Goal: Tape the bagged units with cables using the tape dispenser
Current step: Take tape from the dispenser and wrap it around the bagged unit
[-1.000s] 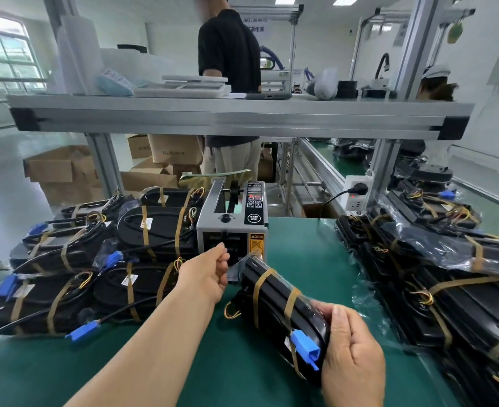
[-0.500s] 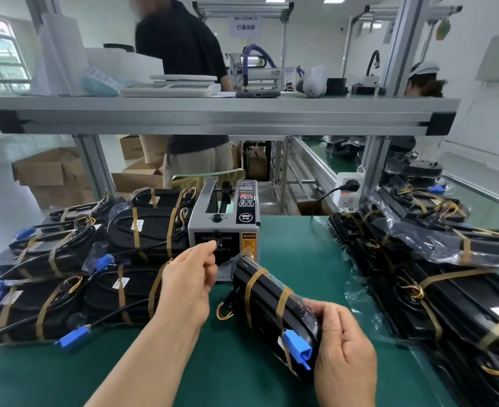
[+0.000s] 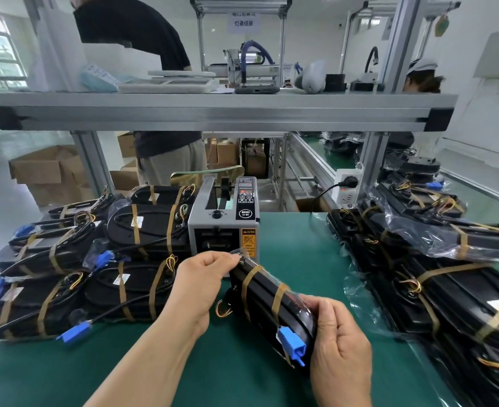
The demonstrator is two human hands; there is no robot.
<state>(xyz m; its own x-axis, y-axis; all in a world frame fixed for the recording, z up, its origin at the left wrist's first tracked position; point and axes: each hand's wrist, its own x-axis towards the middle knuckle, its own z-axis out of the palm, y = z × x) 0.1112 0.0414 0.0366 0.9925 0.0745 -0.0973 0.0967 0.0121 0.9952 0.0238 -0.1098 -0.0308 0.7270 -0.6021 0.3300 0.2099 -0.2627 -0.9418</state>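
Note:
A black bagged unit [image 3: 271, 306] with two brown tape bands and a blue cable connector [image 3: 291, 343] lies tilted on the green mat. My right hand [image 3: 341, 352] grips its near end. My left hand [image 3: 205, 282] pinches the clear bag at its far end, just in front of the grey tape dispenser [image 3: 223, 224]. The dispenser's mouth faces me; I cannot tell whether a strip of tape is between my fingers.
Taped bagged units with cables [image 3: 75, 268] are stacked on the left, and more bagged units [image 3: 436, 268] on the right. A metal shelf [image 3: 219, 108] spans overhead. A person in black [image 3: 142, 36] stands behind the bench beside cardboard boxes [image 3: 48, 171].
My left hand came away from the dispenser mouth to the far end of the unit and now pinches the bag there. The person behind moved left.

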